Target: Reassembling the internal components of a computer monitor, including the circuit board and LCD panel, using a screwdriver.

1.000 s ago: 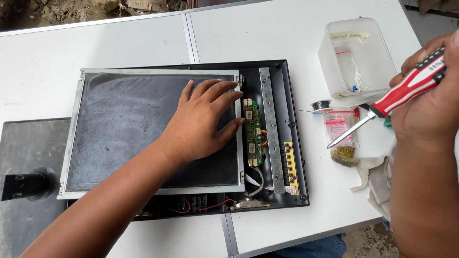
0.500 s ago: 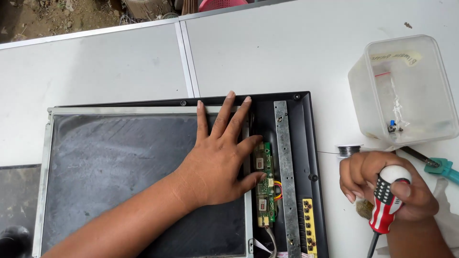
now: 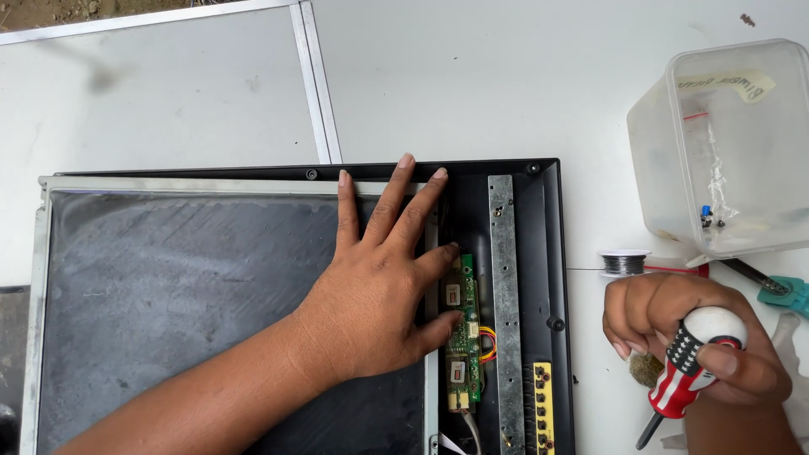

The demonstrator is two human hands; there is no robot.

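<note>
Two hands are being kept busy here: the left hand [image 3: 375,282] is still being pressed flat, grip spread, on the dusty screen panel [image 3: 185,312] on the tabletop [image 3: 506,76], while the red-and-white screwdriver [image 3: 687,371], pinched in the right hand [image 3: 683,333], is being brought down closer beside the black casing [image 3: 552,253].

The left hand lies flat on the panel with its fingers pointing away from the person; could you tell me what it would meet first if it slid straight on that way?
The left hand would first cross the black frame's top edge, then bare white table.
</note>
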